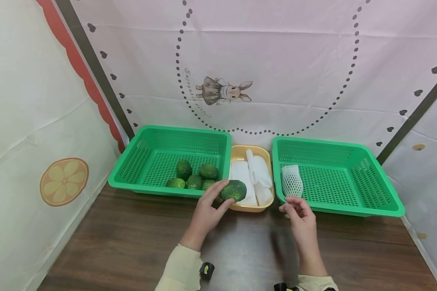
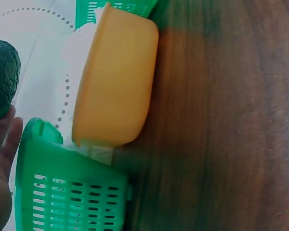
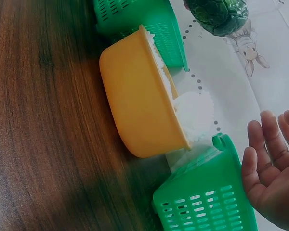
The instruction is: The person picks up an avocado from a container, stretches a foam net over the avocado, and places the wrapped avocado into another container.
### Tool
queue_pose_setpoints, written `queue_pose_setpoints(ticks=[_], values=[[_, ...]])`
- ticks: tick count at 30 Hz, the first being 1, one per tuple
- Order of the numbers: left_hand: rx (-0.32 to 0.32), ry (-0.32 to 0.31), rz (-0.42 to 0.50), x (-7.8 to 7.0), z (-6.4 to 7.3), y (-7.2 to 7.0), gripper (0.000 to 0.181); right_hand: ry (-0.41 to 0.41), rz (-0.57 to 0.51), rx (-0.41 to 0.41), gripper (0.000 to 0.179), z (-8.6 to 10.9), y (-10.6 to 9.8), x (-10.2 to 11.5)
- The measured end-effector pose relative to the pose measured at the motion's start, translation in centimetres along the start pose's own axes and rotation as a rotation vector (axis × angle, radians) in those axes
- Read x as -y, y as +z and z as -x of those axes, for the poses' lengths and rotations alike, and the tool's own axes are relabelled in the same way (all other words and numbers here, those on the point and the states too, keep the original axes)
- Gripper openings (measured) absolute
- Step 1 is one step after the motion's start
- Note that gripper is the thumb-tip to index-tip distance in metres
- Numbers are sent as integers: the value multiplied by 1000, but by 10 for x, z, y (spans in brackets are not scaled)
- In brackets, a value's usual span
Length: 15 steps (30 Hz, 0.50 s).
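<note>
Thumb and fingers of the left hand (image 1: 208, 208) pinch a dark green, wrinkled avocado-like fruit (image 1: 234, 191) above the left side of a yellow-orange tub (image 1: 253, 208), screening part of its rim and contents. Both that fruit and the hand run off the side of the left wrist picture, and the top edge of the right wrist picture trims the fruit again. Loosely bent and holding nothing, the right hand (image 1: 301, 216) is by the near-left corner of the right green basket (image 1: 382, 208); whether its fingertips touch the rim is hard to tell. Inside that basket lies a white foam net sleeve (image 1: 292, 180), its lower end hidden at the near rim. More white foam nets (image 1: 261, 171) overlap in the tub, too bunched to count surely. Beside the tub, the left green basket (image 1: 131, 186) holds other green fruits (image 1: 183, 169), at least five, the nearest ones partly hidden by its front wall. From the right wrist, a white patch by the tub's rim is washed out. Cream sleeves (image 1: 182, 268) are cut by the head view's bottom edge, over a wooden tabletop (image 1: 105, 238). Behind, a white backdrop bears a rabbit print (image 1: 223, 91) with tiny, barely legible lettering.
</note>
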<state>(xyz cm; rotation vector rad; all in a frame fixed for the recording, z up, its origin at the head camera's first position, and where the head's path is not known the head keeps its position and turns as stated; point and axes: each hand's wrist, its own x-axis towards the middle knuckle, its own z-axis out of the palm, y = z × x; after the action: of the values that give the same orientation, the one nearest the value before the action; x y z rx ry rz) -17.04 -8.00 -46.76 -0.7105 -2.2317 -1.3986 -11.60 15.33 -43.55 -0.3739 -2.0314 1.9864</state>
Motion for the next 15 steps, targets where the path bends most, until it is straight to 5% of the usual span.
queue_pose_setpoints(ticks=[9, 15], values=[[46, -142, 14, 1, 12, 7, 46, 14, 39, 32, 17, -1, 2, -7], [78, -145, -44, 0, 16, 9, 46, 15, 51, 44, 17, 0, 3, -8]])
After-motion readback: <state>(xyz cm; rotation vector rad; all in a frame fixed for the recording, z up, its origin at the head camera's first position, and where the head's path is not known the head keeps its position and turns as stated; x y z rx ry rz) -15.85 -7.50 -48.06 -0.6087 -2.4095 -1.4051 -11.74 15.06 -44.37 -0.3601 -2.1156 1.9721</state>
